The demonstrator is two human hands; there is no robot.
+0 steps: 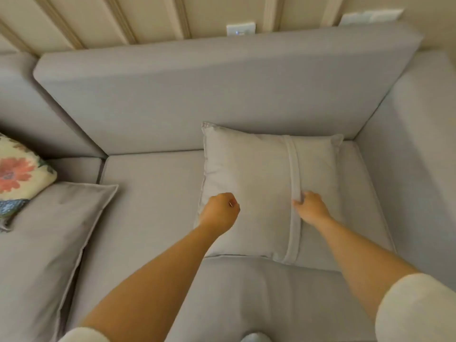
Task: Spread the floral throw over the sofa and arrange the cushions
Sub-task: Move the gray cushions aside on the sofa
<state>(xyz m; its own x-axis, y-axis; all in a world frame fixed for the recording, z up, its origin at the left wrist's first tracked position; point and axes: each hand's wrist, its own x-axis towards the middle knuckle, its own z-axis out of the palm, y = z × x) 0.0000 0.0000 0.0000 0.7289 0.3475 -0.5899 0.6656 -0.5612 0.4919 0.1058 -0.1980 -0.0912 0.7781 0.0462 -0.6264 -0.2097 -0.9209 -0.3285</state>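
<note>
A grey square cushion (259,174) lies flat on the seat of the grey sofa (153,193), near the right corner, with a raised fabric strip running down its right part. My left hand (219,211) is curled into a fist above the cushion's lower left part and holds nothing that I can see. My right hand (311,206) pinches the fabric strip at the cushion's lower right. A second grey cushion (49,233) lies flat on the left seat. The floral throw (17,174), folded, rests on that cushion's far end at the left edge of view.
The sofa's backrest (222,90) stands against a panelled beige wall with two white switch plates (240,29). A wide armrest (419,144) closes the right side. Another backrest section (29,107) angles in at the left.
</note>
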